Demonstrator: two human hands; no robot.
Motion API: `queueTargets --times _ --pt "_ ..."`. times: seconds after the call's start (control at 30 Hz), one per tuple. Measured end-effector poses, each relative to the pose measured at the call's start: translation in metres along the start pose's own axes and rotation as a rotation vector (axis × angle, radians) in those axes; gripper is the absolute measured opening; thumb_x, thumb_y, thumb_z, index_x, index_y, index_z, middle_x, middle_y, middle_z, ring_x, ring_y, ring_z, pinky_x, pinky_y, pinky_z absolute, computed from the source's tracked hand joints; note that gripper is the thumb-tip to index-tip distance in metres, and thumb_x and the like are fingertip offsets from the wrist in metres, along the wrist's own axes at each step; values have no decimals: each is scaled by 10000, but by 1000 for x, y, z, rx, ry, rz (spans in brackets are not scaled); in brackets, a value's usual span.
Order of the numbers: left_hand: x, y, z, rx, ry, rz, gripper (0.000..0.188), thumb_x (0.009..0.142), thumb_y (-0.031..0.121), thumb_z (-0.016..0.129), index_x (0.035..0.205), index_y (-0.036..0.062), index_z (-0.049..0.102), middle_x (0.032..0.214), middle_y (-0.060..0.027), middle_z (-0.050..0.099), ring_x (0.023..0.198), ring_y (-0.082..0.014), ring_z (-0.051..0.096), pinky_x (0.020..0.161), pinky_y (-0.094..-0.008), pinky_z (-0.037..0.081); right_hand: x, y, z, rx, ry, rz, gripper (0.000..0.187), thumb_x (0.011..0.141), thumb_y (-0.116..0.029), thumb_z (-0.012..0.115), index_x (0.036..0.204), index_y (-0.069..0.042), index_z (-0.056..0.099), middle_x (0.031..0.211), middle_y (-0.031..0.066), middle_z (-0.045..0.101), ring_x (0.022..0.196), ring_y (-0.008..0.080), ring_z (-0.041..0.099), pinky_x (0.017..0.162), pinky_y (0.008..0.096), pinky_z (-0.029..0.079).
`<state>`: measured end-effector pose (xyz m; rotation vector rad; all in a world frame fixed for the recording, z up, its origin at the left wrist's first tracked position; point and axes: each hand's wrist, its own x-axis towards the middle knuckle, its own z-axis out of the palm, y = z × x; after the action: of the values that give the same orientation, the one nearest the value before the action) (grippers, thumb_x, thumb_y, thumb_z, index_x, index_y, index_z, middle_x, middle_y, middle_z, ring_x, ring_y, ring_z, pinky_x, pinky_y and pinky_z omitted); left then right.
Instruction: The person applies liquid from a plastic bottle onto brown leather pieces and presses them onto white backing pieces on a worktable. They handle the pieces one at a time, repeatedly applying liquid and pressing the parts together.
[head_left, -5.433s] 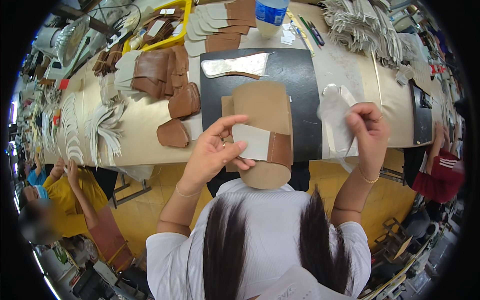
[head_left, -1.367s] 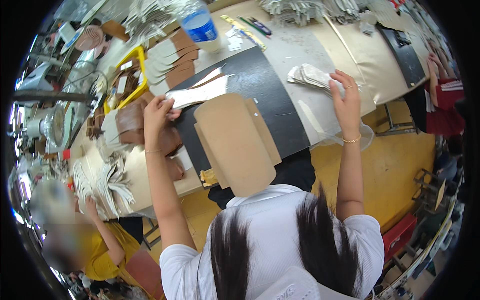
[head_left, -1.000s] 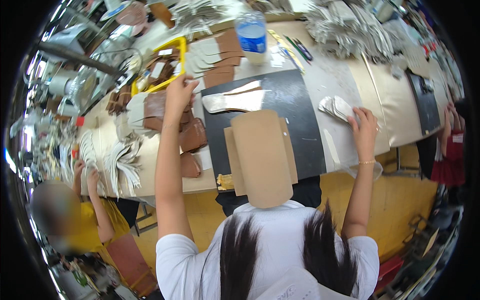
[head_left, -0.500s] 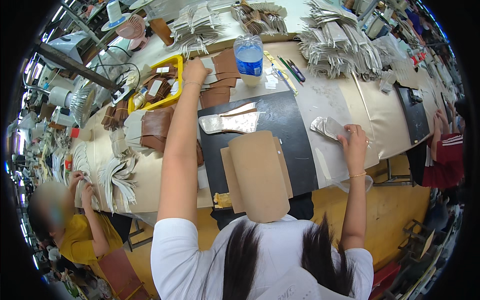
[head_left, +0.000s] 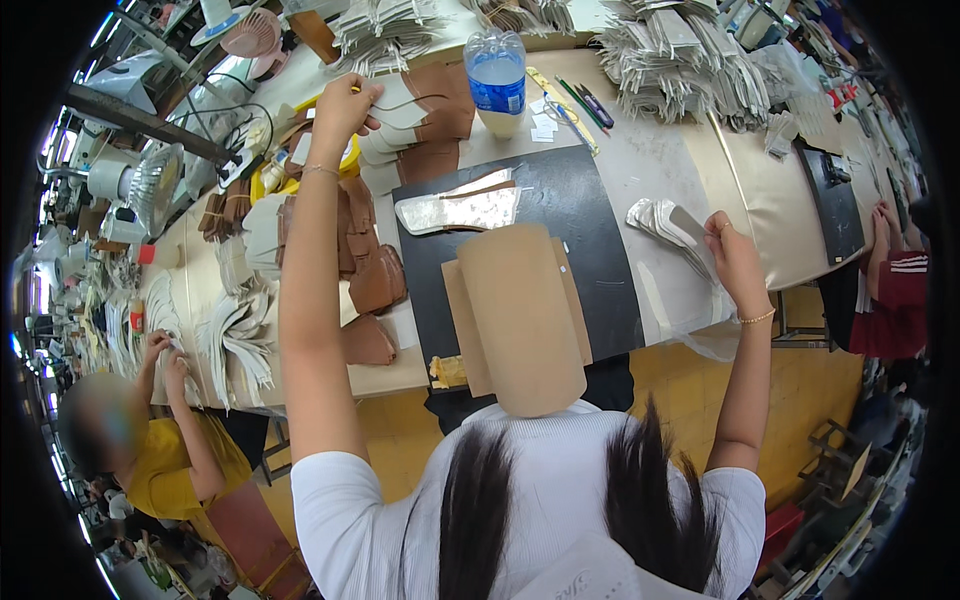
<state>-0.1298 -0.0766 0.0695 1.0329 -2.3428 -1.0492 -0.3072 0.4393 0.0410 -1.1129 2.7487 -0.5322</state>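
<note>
At the far left-centre, my left hand [head_left: 346, 112] pinches the edge of a brown leather piece [head_left: 412, 101], lifted a little from an overlapping row of brown leather pieces with pale grey ends [head_left: 440, 122]. On the right, my right hand [head_left: 738, 258] closes its thumb and fingers on a flat grey piece [head_left: 689, 226]. That piece rises from a fanned stack of pale pieces [head_left: 652, 214]. Between my hands, a silvery cut piece with brown edging [head_left: 450, 212] lies on a black board [head_left: 570, 200].
A tan curved panel [head_left: 525, 320] covers part of the board. Beyond it stand a water bottle [head_left: 496, 85], pens [head_left: 590, 103] and pale bundles [head_left: 670, 62]. Brown leather stacks [head_left: 375, 275] and a yellow tray [head_left: 350, 158] lie left. A person in yellow [head_left: 185, 455] works nearby.
My left hand has moved left and up from the leather row, raising a piece's edge. My right hand has drawn right, lifting a grey piece off the fanned stack.
</note>
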Motion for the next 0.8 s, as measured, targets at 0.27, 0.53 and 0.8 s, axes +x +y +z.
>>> queueTargets --times 0.27,0.53,0.8 --pt "19 -68 32 229 101 -85 252 795 243 707 841 7 631 680 -149 670 739 -307 688 716 -418 521 -6 -16 -2 -27 44 -25 103 896 -83 566 973 -45 509 816 182 638 791 382 619 654 451 460" --pt "33 -77 38 127 -35 -185 323 868 366 653 887 45 615 756 -108 643 696 -289 622 708 -389 509 -19 -17 -10 49 122 52 88 916 -89 554 983 -52 511 814 162 630 745 362 614 643 421 462" --pt "16 -45 23 -357 -314 -350 330 898 492 612 967 176 550 986 -7 491 908 -240 444 840 -525 402 -20 -14 -5 116 174 -25 80 919 -81 550 979 -51 506 824 154 621 747 357 609 647 412 460"
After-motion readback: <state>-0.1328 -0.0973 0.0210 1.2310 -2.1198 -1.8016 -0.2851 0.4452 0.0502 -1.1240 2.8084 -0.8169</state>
